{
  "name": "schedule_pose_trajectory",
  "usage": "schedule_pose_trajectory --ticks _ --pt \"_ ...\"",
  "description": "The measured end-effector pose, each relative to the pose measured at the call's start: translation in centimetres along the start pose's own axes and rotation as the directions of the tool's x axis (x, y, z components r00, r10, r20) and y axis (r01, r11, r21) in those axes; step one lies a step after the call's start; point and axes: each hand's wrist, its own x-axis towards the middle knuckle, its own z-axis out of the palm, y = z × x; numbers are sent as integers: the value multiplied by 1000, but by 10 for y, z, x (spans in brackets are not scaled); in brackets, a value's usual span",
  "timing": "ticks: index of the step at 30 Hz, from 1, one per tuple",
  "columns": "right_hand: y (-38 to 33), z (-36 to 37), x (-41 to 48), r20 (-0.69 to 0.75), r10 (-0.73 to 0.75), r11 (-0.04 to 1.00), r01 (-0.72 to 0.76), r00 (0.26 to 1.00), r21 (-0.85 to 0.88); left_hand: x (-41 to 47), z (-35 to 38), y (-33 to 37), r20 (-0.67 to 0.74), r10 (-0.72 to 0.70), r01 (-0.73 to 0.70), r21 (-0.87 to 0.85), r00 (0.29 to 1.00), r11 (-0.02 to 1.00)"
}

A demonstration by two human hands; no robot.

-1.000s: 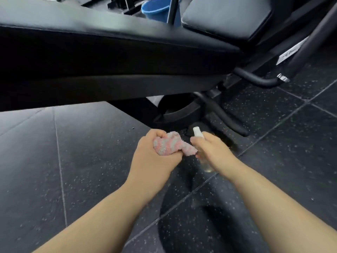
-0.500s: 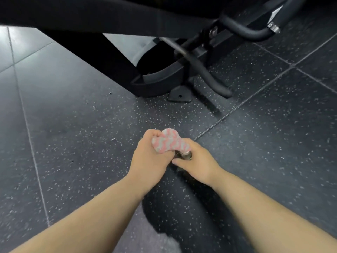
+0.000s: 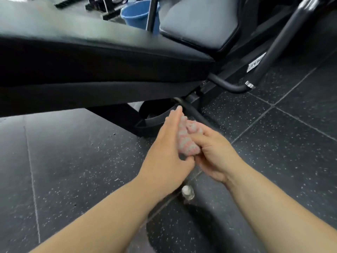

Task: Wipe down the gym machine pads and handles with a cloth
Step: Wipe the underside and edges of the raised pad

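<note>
As hands [image 3: 165, 154] [image 3: 216, 152] hold cloth [image 3: 185, 141], bottle [image 3: 187, 192] below — bench [image 3: 94, 53]

The cloth [image 3: 186, 143] shows only as a pink and white strip. The left hand [image 3: 166, 154] covers one side of it and the grip of the right hand [image 3: 214, 152] wraps the other. The palm of the left hand is turned away. The left forearm [image 3: 109, 216] and the right forearm [image 3: 273, 212] are cut by the lower edge. On the floor [image 3: 73, 170], the spray bottle [image 3: 187, 193] is blurred and partly under the left forearm. The long bench pad [image 3: 91, 44] is smeared and runs out at the left edge. The blue bucket [image 3: 134, 13] stands half hidden behind it. The print on the white label [image 3: 256, 62] is not readable.
</note>
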Motion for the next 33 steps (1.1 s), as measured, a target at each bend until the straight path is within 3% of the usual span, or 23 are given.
schedule_pose_trajectory --ticks 2,3,5,6,7,9,10,12,16,18,21,23,28,30,33 --pt "-24 -4 24 -190 -38 999 33 981 -29 8 -34 17 73 184 -196 216 980 957" --pt "-37 -3 36 -299 -70 998 65 952 -27 17 -54 25 68 321 -323 355 945 877" --pt "-56 0 60 -516 -135 991 124 846 -55 40 -87 36 65 576 -465 666 815 583" --pt "-63 6 70 -590 -150 988 143 793 -58 56 -104 40 90 611 -423 800 787 426" --pt "-65 11 78 -645 -138 988 146 752 -42 68 -117 46 115 559 -340 886 821 317" --pt "-64 24 89 -692 -41 989 126 721 72 86 -135 51 95 394 -187 961 914 203" --pt "-60 33 91 -692 1 983 128 722 135 92 -138 50 80 364 -150 974 928 168" --pt "-43 60 90 -700 -64 980 177 712 91 97 -137 43 73 356 -119 987 932 110" --pt "-10 107 83 -645 -395 918 249 654 -309 105 -133 30 83 458 -126 990 885 63" --pt "-8 97 88 -647 -418 908 283 638 -308 103 -135 28 112 485 -166 984 867 71" --pt "-26 58 98 -781 -253 951 294 570 -94 102 -136 26 127 521 -175 984 844 45" --pt "-36 49 104 -792 -170 951 307 587 23 103 -135 23 133 530 -182 982 838 42" --pt "-11 100 111 -765 -333 926 343 550 -156 107 -136 20 132 571 -180 983 810 29" --pt "10 125 95 -701 -423 891 405 574 -206 108 -136 20 132 578 -185 982 806 33" --pt "14 109 87 -647 -525 830 499 553 -247 108 -135 18 129 611 -187 982 781 32"
